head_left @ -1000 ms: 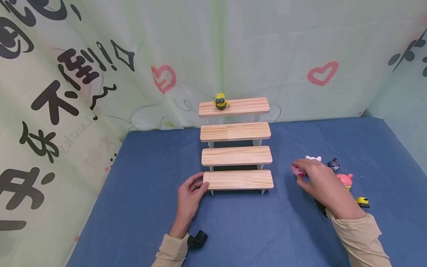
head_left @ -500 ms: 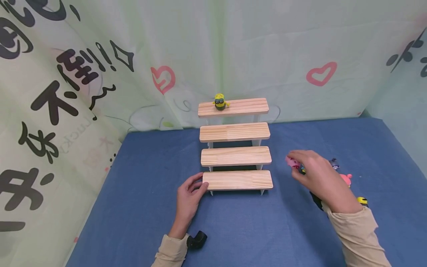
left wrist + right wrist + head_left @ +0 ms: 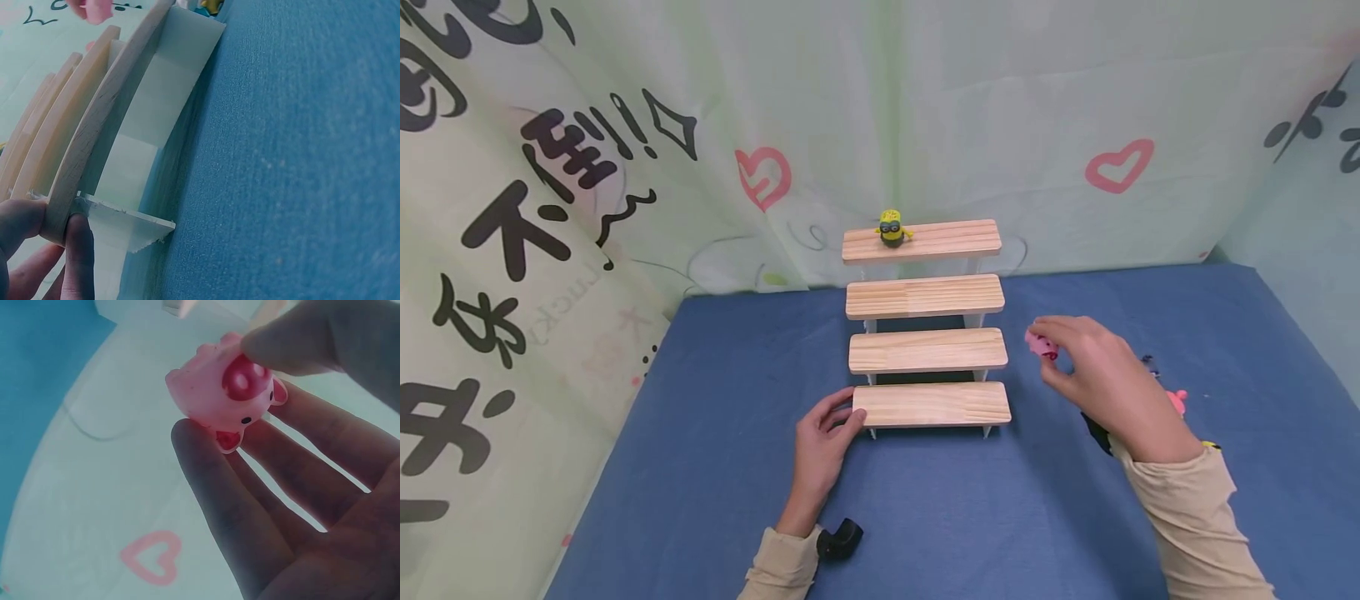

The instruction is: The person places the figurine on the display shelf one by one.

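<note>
A small pink toy pig [image 3: 215,394] with a darker pink snout is pinched between the thumb and fingers of my right hand [image 3: 1101,375]. In the head view that hand is raised over the blue cloth, right of a stepped wooden display rack [image 3: 928,350]. My left hand [image 3: 822,446] grips the left end of the rack's lowest board [image 3: 936,406]; the left wrist view has thumb and fingers on either side of the board's end [image 3: 59,212]. On the top board stands a yellow minion figure [image 3: 891,228], towards its left end.
Partly hidden behind the right hand and forearm are a dark grey figure [image 3: 1150,365], a coral pink figure [image 3: 1177,402] and a yellow toy [image 3: 1212,445] on the blue cloth [image 3: 970,517]. A printed curtain [image 3: 985,108] rises behind the rack.
My right hand has lifted and moved left and away from me with the toy pig, nearer the rack. The left hand keeps its grip on the lowest board.
</note>
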Available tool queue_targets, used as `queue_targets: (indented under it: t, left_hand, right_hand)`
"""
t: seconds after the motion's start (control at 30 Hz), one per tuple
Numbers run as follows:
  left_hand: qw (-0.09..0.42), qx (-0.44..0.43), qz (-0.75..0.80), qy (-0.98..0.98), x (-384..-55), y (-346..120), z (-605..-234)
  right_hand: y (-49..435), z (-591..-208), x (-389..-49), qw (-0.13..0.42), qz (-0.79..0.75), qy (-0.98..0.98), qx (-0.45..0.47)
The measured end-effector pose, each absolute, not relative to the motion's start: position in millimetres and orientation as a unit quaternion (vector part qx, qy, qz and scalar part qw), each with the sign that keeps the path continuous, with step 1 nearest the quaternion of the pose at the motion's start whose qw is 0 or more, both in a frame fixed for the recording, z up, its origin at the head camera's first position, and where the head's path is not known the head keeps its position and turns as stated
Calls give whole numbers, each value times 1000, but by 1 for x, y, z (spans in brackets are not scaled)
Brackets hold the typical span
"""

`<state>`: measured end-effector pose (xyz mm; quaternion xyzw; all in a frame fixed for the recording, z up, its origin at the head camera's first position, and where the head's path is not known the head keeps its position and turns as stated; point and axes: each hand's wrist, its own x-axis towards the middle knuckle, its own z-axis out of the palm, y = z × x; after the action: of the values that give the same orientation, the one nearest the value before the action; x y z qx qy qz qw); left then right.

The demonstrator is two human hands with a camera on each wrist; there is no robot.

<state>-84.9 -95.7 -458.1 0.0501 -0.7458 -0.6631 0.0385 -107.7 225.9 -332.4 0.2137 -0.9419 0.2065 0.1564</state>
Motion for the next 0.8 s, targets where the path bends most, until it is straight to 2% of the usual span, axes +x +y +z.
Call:
queue_targets:
  t: [0.33, 0.8]
  left_hand:
    - [40, 53, -660, -749, -84, -96, -457]
    - [41, 49, -662, -747, -85, -96, -457]
  right_hand:
    - [220, -319, -114, 180, 209, -933, 233]
    - [209, -305, -125, 184, 209, -928, 249]
